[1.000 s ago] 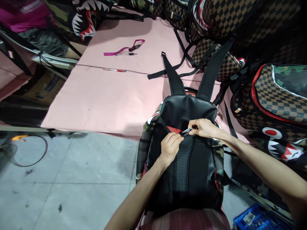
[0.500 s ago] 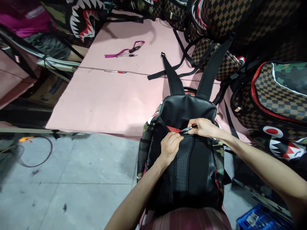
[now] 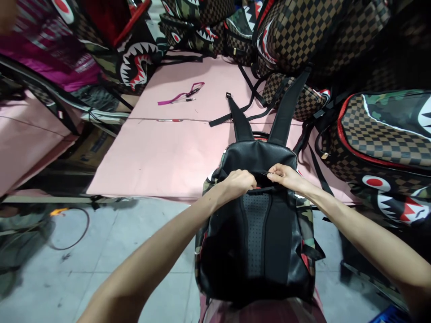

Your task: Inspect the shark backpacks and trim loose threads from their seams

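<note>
This looks like a bag workshop: you have a black backpack (image 3: 259,154) across the near edge of a pink-covered table (image 3: 161,161), checkered backpacks (image 3: 397,139) with toothy-mouth prints crowd its far and right edges, a person in magenta (image 3: 65,56) is at its left edge, and dark flecks (image 3: 65,257) dot the grey tiled floor (image 3: 128,224)

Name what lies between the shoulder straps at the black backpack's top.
The head view shows a dark loop handle between the shoulder straps.

Thin item (image 3: 264,173) between hands (image 3: 239,181) (image 3: 285,176) too small to tell, shirt lettering (image 3: 86,64) blurred, blue object (image 3: 390,315) cut off below
</note>
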Motion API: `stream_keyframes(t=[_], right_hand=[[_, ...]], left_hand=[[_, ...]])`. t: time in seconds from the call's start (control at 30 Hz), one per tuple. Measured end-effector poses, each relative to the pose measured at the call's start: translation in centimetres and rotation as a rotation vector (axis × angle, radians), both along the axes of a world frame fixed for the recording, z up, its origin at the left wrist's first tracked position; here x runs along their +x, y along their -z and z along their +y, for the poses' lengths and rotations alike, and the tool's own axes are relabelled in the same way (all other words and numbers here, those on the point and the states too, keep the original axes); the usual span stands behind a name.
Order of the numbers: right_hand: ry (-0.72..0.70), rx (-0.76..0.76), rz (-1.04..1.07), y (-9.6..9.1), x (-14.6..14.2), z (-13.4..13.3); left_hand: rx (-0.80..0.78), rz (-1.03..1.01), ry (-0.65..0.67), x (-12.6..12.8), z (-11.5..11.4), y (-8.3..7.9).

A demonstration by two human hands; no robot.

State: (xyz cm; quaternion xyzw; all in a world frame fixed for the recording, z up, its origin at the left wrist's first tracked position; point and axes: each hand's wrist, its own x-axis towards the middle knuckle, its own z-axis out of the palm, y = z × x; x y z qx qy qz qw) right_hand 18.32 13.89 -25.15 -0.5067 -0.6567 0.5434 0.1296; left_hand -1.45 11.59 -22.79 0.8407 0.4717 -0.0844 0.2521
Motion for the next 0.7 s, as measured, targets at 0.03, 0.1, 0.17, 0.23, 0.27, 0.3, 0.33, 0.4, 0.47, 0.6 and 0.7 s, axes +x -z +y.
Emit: stream_keyframes(t=[0.03,0.1,0.17,0.23,0.27,0.3,0.33,0.4,0.47,0.6,0.7], right_hand=[[-0.013,0.009,0.000,0.0,0.1,0.0],[-0.041,0.054,-0.020,-0.2,0.4,0.2],[-0.078,0.142,-0.092,-0.5,0.7,0.3],[-0.120,0.235,-0.223,-1.2,0.8,0.2],[-0.145,0.262,-0.292,-1.6,0.8,0.1],[-0.170,0.274,-0.354,-2.1,0.6,-0.1],[-0.190,0.274,-0.406,-2.6,0.4,-0.3],[-0.218,0.269,-0.487,-3.4,-0.3,-0.6],[-0.232,0.270,-0.544,-4.0,-0.9,-0.9],[-0.271,0.275,-0.590,-4.4,-1.7,-0.9],[-0.320,0.294,-0.597,-4.4,-1.9,-0.7]], left_hand=[[0.031,0.019,0.008,0.1,-0.2,0.1],[0.116,0.035,0.014,0.2,-1.0,0.4],[0.213,0.037,0.015,0.1,-2.0,0.9],[0.297,0.045,0.007,0.1,-3.0,1.2],[0.331,0.053,-0.005,0.1,-3.4,1.4],[0.357,0.064,-0.022,0.2,-3.8,1.4],[0.376,0.077,-0.045,0.3,-4.1,1.5],[0.401,0.095,-0.091,0.6,-4.5,1.6],[0.416,0.095,-0.112,0.8,-4.7,1.7],[0.425,0.072,-0.129,0.8,-4.8,2.0],[0.421,0.065,-0.147,0.8,-4.8,2.0]])
